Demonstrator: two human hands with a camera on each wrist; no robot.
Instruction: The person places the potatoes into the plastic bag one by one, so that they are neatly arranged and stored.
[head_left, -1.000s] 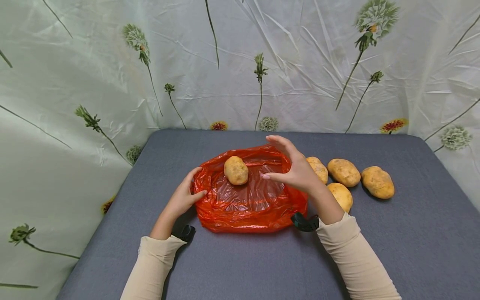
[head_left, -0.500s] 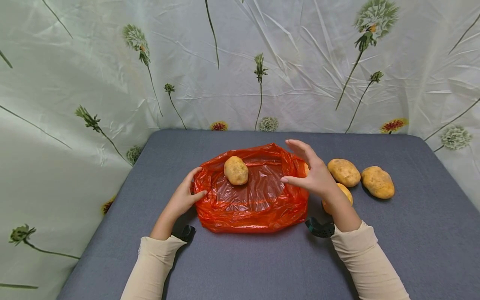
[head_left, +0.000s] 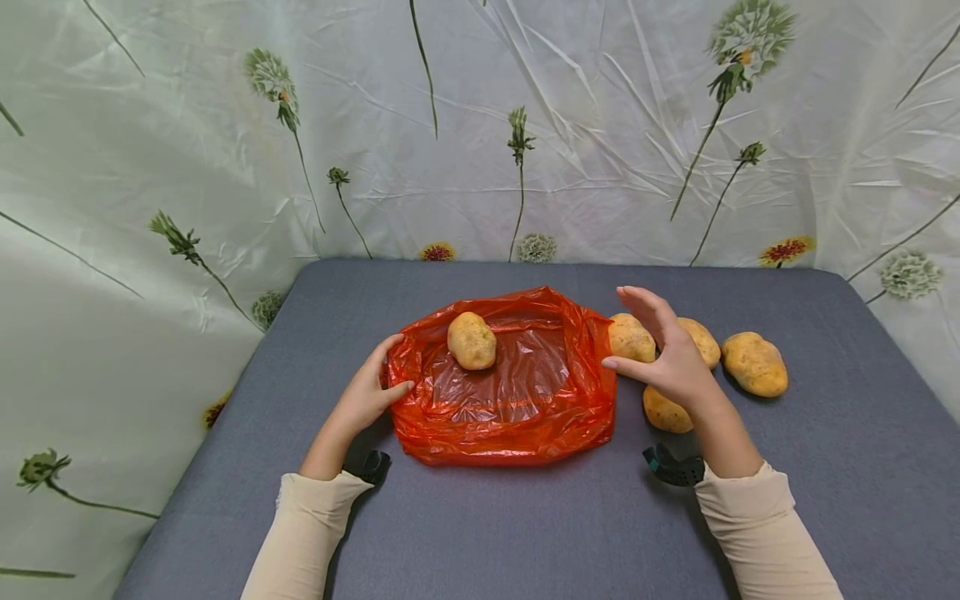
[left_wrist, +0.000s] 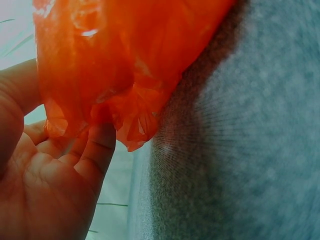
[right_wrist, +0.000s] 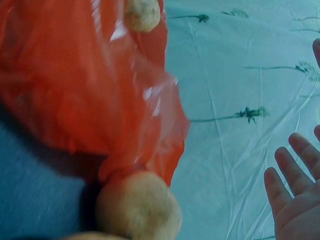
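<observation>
A red plastic bag (head_left: pixel 495 446) lies on the grey table with its mouth spread open upward. One potato (head_left: pixel 472 341) sits in it, toward the back left. My left hand (head_left: pixel 364 397) grips the bag's left edge; in the left wrist view its fingers (left_wrist: pixel 102 142) curl against the red film, their tips partly hidden by it. My right hand (head_left: pixel 675 362) is held above the loose potatoes at the bag's right, thumb and fingers spread, nothing between them. Just beside the bag's right edge is a loose potato (head_left: pixel 630 337), also low in the right wrist view.
Three more potatoes lie to the right: one potato (head_left: pixel 701 340) partly behind the right hand, one potato (head_left: pixel 666 410) nearer the front, and one potato (head_left: pixel 754 364) farthest right. A flower-printed cloth (head_left: pixel 600 167) hangs behind the grey table (head_left: pixel 525 533).
My right hand has moved right, from over the bag to above the loose potatoes, fingers still spread. The left hand, the bag and the potato in it have stayed put.
</observation>
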